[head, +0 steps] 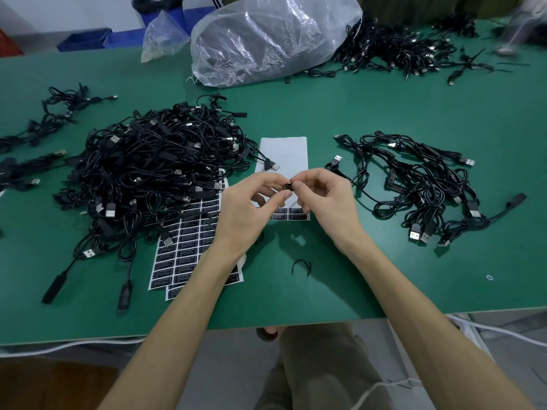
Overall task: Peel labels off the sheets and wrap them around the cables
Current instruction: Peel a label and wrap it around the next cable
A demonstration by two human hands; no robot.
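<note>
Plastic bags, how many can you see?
2. The big plastic bag lies in the middle at the far side of the table. The small plastic bag sits just left of it, by the far edge. More could be hidden behind the big one.

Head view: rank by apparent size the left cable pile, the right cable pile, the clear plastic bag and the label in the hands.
1. left cable pile
2. right cable pile and clear plastic bag: these look alike; the bag lies farther off, so unranked
3. label
</note>
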